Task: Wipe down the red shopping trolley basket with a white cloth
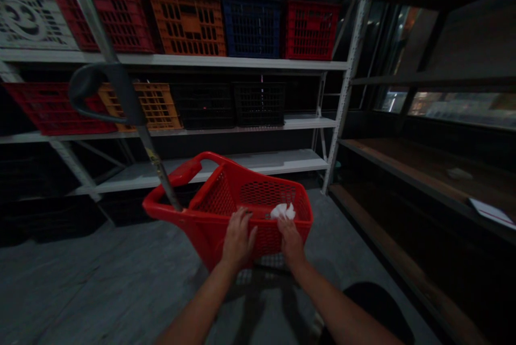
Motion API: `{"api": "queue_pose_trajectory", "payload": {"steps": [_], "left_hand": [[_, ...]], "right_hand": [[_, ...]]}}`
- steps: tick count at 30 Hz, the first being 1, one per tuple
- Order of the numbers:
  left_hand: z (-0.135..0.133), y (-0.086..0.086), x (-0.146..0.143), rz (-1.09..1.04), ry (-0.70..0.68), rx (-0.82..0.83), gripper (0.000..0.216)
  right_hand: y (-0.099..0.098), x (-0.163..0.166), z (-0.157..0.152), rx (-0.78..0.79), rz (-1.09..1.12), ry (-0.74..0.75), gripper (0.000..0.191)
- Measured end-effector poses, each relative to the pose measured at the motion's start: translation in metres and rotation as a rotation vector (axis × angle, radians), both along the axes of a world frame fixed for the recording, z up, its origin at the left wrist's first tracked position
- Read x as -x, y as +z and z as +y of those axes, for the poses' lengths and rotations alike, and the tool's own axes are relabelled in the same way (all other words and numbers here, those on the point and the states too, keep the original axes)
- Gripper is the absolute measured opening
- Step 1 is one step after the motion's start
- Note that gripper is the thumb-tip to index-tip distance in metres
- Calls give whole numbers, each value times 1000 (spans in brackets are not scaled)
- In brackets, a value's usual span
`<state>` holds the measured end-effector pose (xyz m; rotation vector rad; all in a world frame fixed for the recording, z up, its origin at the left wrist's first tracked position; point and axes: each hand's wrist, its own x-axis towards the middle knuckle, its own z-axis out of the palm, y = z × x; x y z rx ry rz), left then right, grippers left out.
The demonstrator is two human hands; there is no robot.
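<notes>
A red plastic shopping basket (209, 216) stands on the grey floor in front of me, with a grey pull handle (121, 92) rising up to the left. My left hand (238, 238) lies flat on the basket's near rim, fingers spread. My right hand (291, 237) is closed on a crumpled white cloth (283, 210), pressing it against the basket's mesh wall near the rim.
White metal shelving (226, 61) along the back holds red, orange, blue, black and white crates (187, 22). A dark wooden shelf unit (423, 173) with a white sheet (489, 210) runs along the right. The grey concrete floor (100, 280) stretches to the left.
</notes>
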<state>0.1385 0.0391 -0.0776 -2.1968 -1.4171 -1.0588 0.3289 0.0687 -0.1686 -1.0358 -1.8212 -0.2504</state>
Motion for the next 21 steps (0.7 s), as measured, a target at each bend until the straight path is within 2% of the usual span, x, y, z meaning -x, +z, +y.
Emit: {"api": "queue_pose_trajectory", "payload": {"steps": [2, 4, 8, 10, 12, 14, 16, 19, 21], "left_hand": [[7, -10, -24, 23, -31, 70, 38], [12, -14, -32, 50, -34, 130, 37], [14, -13, -15, 134, -44, 184, 29], [13, -11, -3, 156, -35, 181, 28], [12, -9, 2, 159, 21, 176, 29], [9, -6, -2, 162, 98, 171, 33], [6, -5, -15, 180, 105, 171, 35], [0, -9, -38, 208, 12, 217, 35], [-2, -14, -47, 201, 18, 249, 39]], "right_hand": [[5, 10, -7, -10, -67, 48, 53], [5, 5, -15, -14, -165, 89, 56], [-8, -45, -24, 3, -299, 125, 59], [-13, -81, -20, 10, -258, 55, 60], [-13, -109, -13, 28, -136, -95, 61], [-7, -120, -12, 64, 0, -242, 59], [2, -106, -20, 95, 55, -268, 55], [6, -58, -42, 156, -60, -50, 51], [2, -32, -48, 201, -125, 90, 50]]}}
